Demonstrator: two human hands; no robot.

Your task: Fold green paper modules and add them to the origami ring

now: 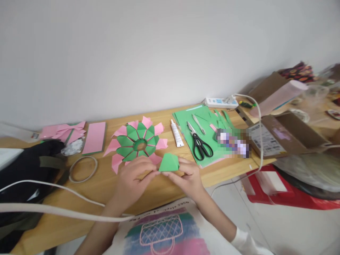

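Observation:
Between my two hands, just above the front part of the table, is a small folded piece of green paper (169,163). My left hand (138,173) pinches its left corner between thumb and fingers. On the other side, my right hand (187,176) grips the paper's right and lower edge, thumb in front. Behind my left hand lies a ring of folded green and pink paper pieces (126,133), joined like a flower around an open centre. My left hand hides part of the ring's near side.
Right of the ring lie a white glue tube (176,133), black-handled scissors (199,143) and a craft knife (198,124) on green sheets (186,115). Leftward are a pink paper stack (94,137) and a tape roll (83,170). A power strip (220,102) and cardboard box (294,132) stand right.

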